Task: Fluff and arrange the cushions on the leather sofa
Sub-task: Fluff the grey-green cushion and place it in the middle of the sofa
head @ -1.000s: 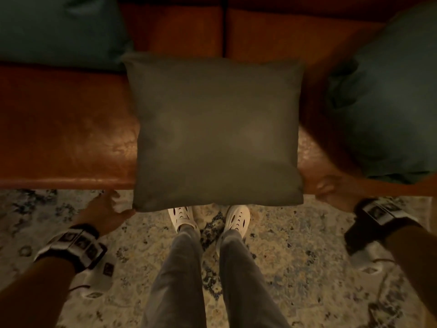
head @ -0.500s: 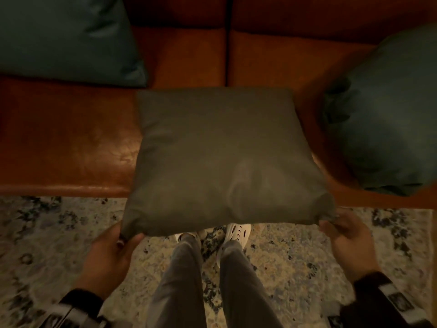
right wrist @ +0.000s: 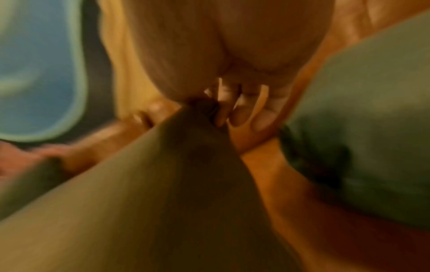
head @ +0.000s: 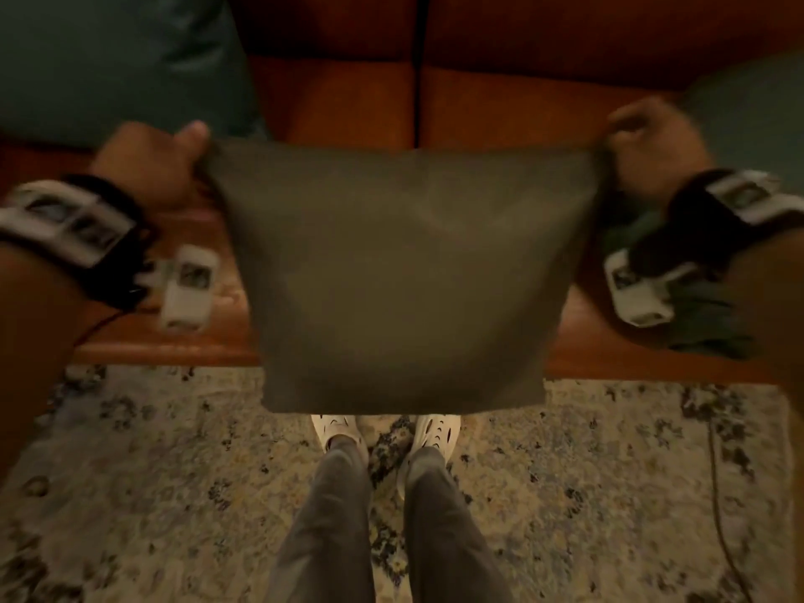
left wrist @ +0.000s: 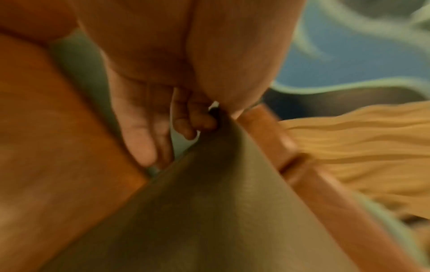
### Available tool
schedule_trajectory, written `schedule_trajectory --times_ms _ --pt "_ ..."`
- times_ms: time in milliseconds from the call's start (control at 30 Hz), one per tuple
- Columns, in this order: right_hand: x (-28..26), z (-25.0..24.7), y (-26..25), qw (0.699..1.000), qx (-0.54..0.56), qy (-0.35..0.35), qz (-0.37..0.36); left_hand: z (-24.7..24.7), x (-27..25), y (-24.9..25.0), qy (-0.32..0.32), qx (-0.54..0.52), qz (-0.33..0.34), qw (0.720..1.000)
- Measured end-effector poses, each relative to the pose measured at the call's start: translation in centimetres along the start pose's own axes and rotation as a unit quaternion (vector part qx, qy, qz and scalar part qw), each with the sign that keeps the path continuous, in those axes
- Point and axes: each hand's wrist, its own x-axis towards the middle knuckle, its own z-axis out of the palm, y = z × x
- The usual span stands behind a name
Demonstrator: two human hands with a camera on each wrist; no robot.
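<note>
A dim room: the brown leather sofa (head: 339, 102) stretches before me and a pale patterned rug (head: 609, 493) lies under my white shoes (head: 437, 430). I hold the olive cushion (head: 400, 280) up in front of the seat by its two top corners, so it hangs down toward my grey trousers (head: 330, 537). My left hand (head: 148, 167) is curled tight around the left corner, thumb on top; my right hand (head: 652, 145) pinches the right corner the same way. A teal cushion (head: 113, 58) leans at the sofa's left, another teal cushion (head: 748, 124) at its right. Everything is blurred.
</note>
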Motion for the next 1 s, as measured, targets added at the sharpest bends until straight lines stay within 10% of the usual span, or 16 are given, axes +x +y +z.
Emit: schedule_trajectory --times_ms 300,500,733,867,1000 --pt "-7.6 11.2 6.3 0.963 0.068 -0.111 0.238 11.1 -10.5 -4.1 -0.171 -0.351 -0.247 0.887" --pt "-10.4 10.2 5.5 0.981 -0.004 -0.040 0.191 12.6 -13.2 -4.8 -0.012 -0.248 -0.153 0.956" --pt "-10.0 12.4 6.4 0.971 -0.070 -0.073 0.217 12.6 -11.9 -5.0 -0.129 -0.082 -0.136 0.979" --pt "-9.2 10.4 1.9 0.983 -0.184 -0.004 0.021 9.6 -11.6 -0.8 -0.026 0.083 0.082 0.993" --pt "-6.7 13.9 -2.9 0.929 -0.326 -0.073 -0.159 12.2 -11.7 5.9 -0.116 0.272 0.415 0.861"
